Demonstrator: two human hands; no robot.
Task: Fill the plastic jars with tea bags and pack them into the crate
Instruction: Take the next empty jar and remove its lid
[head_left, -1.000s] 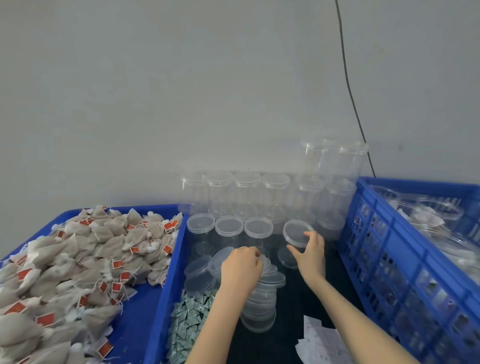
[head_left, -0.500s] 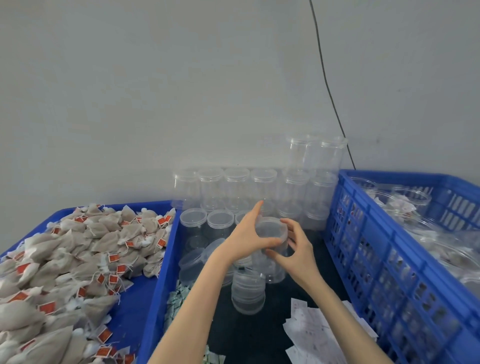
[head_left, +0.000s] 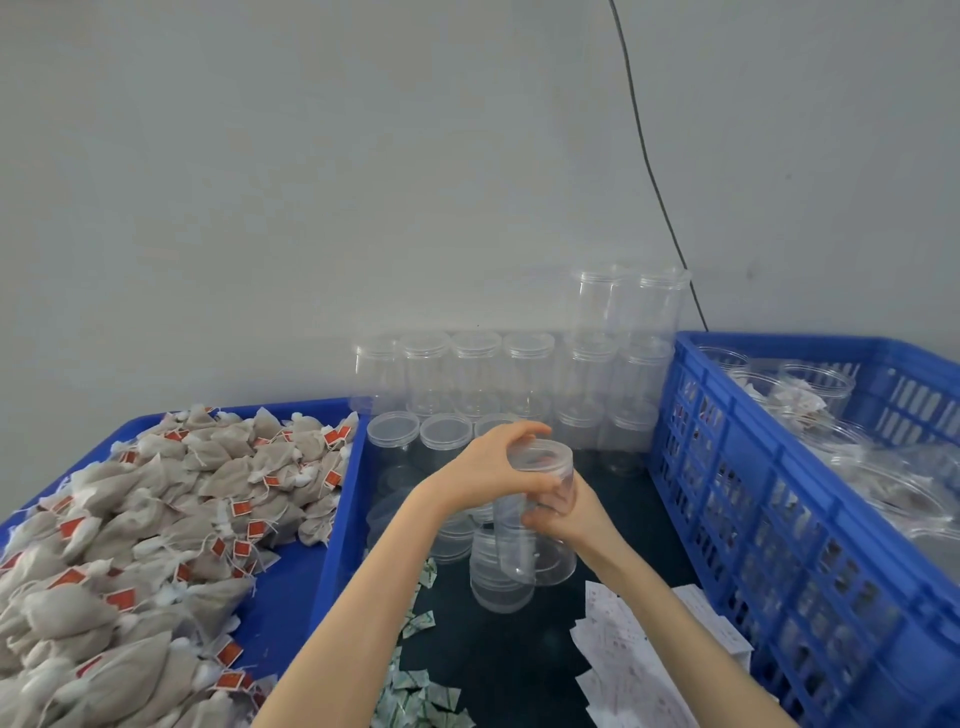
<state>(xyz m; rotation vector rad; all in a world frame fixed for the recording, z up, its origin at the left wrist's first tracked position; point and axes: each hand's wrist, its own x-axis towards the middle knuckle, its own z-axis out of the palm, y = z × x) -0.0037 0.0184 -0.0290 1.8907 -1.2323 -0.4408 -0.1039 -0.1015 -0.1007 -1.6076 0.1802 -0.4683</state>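
Blue crate (head_left: 779, 467) on the right is seen partly loaded – several filled jars lie inside, room judged to remain. Blue tray (head_left: 291, 587) on the left is heaped with tea bags (head_left: 156, 519). Empty capped jars (head_left: 478, 364) are stacked at the wall. One clear jar (head_left: 540, 499) is held above the dark table – empty, as far as can be seen. Its body is grasped by the right hand (head_left: 566, 514); its lid (head_left: 537, 457) is gripped by the left hand (head_left: 493, 467). Filling of this jar is not yet begun.
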